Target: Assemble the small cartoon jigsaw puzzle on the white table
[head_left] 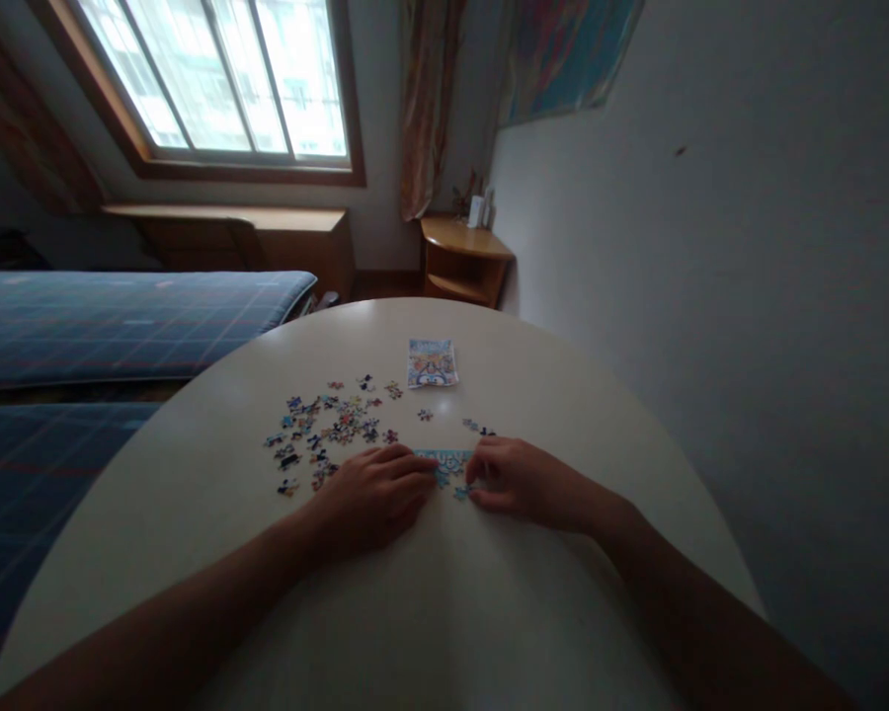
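A partly joined strip of blue puzzle pieces [451, 461] lies on the round white table [444, 612], between my two hands. My left hand [370, 494] rests at its left end with the fingers together, the fingertips on the strip. At the right end my right hand [508, 481] is curled, thumb and forefinger close around the edge of the pieces; whatever is between them is too small to make out. Many loose puzzle pieces [345, 423] are scattered beyond my left hand. A few more pieces [471, 425] lie just past my right hand.
A small printed picture sheet or packet [431, 363] lies farther back on the table. A bed with a blue checked cover [119, 321] stands to the left, a wooden corner shelf [463, 237] behind, and a wall [748, 296] on the right.
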A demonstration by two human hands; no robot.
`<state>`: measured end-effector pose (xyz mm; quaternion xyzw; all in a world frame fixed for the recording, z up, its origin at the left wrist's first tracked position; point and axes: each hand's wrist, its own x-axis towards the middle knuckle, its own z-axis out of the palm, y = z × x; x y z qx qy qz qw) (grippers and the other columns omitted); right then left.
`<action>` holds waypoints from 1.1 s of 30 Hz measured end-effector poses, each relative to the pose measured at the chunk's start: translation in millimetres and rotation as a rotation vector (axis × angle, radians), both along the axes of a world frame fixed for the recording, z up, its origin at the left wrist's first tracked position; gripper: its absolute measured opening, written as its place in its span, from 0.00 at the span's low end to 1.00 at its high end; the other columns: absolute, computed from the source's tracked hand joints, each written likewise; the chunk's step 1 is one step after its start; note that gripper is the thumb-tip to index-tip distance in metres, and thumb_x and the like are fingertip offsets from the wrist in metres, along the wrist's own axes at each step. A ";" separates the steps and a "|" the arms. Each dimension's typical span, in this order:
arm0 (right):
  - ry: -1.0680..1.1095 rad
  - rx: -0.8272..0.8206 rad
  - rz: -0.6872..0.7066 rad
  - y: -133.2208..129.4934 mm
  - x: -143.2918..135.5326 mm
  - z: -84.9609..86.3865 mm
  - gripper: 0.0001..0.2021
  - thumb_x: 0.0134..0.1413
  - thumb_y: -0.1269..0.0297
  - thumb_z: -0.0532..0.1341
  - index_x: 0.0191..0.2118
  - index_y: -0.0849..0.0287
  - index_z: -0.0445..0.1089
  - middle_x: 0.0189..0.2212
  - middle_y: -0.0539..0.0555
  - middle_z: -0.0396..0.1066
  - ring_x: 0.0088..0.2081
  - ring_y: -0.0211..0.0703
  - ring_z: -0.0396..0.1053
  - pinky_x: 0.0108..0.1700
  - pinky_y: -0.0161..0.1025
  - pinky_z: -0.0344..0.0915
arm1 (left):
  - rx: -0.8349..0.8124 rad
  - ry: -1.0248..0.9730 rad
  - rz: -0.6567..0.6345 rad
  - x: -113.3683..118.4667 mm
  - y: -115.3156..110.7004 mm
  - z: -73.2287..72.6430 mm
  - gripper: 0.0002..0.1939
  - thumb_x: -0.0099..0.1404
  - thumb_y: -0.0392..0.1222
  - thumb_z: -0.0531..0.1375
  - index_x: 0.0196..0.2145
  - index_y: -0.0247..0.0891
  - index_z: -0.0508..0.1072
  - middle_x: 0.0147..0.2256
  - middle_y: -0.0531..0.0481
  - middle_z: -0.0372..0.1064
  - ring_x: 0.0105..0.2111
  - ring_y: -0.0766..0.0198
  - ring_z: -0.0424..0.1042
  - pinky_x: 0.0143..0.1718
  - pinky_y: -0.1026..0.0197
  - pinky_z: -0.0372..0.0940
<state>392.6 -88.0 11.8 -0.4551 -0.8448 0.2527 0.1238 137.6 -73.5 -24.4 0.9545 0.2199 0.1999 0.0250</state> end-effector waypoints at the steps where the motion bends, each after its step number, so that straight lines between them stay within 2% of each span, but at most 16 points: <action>1: -0.002 0.002 0.000 -0.1 -0.1 0.1 0.06 0.50 0.71 0.65 0.37 0.59 0.75 0.33 0.51 0.71 0.33 0.39 0.68 0.37 0.34 0.62 | -0.002 0.001 -0.002 -0.1 0.1 0.0 0.11 0.69 0.36 0.55 0.47 0.39 0.73 0.51 0.47 0.74 0.45 0.58 0.72 0.48 0.52 0.70; 6: -0.012 0.002 0.011 -0.5 -0.3 -0.3 0.07 0.53 0.70 0.64 0.38 0.57 0.76 0.33 0.52 0.72 0.33 0.39 0.68 0.38 0.34 0.63 | 0.006 -0.010 -0.004 -0.1 0.2 -0.7 0.11 0.69 0.36 0.55 0.47 0.39 0.73 0.50 0.46 0.74 0.45 0.58 0.72 0.48 0.52 0.70; 17: -0.004 -0.019 0.041 -0.2 0.2 -1.2 0.05 0.50 0.72 0.65 0.35 0.59 0.74 0.35 0.53 0.74 0.36 0.41 0.71 0.40 0.35 0.64 | 0.019 -0.010 -0.005 -0.9 1.1 -3.4 0.11 0.69 0.36 0.55 0.47 0.39 0.73 0.50 0.45 0.74 0.46 0.58 0.72 0.49 0.52 0.70; 24: -0.029 0.016 0.005 -1.9 -3.3 0.6 0.06 0.49 0.71 0.65 0.35 0.59 0.75 0.31 0.51 0.73 0.32 0.38 0.69 0.35 0.33 0.61 | 0.005 0.001 -0.003 -0.8 -0.3 -0.3 0.11 0.68 0.35 0.56 0.47 0.39 0.73 0.51 0.46 0.74 0.46 0.58 0.72 0.49 0.51 0.69; 33: -0.065 0.073 -0.073 -0.7 -5.0 -4.1 0.07 0.50 0.69 0.65 0.37 0.58 0.75 0.33 0.52 0.73 0.32 0.40 0.69 0.36 0.35 0.60 | 0.003 -0.005 -0.003 -0.4 -0.4 0.5 0.11 0.69 0.35 0.55 0.47 0.39 0.73 0.50 0.46 0.74 0.46 0.59 0.72 0.50 0.53 0.69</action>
